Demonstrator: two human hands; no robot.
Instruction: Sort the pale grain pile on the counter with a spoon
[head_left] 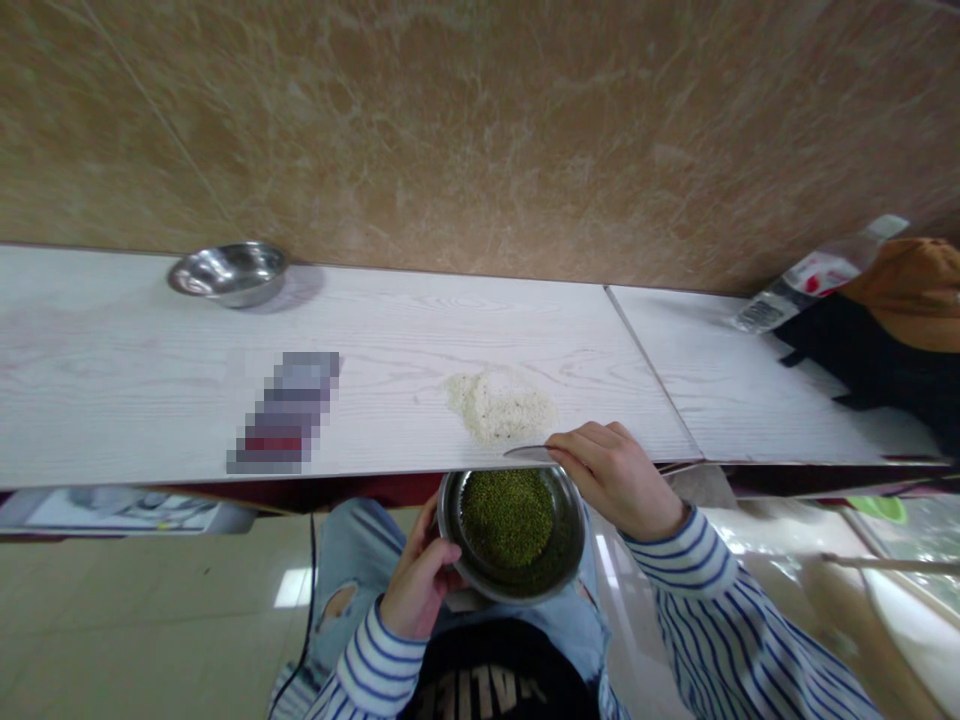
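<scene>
My left hand is closed on the rim of a steel bowl, its thumb over the edge. The bowl is held over my lap, just below the table's front edge, and contains small green beans that look like mung beans. Between the fingers of my right hand is a thin, slightly curved metal utensil; its exact kind is not clear from this angle. The utensil's tip points left along the table edge, just in front of a heap of white rice-like grains with a few dark specks.
Against the wall at the back left stands another steel bowl. A blurred-out flat item lies left of the grains. On the right are a plastic bottle lying tilted and a black and brown cloth item. A seam divides the white table.
</scene>
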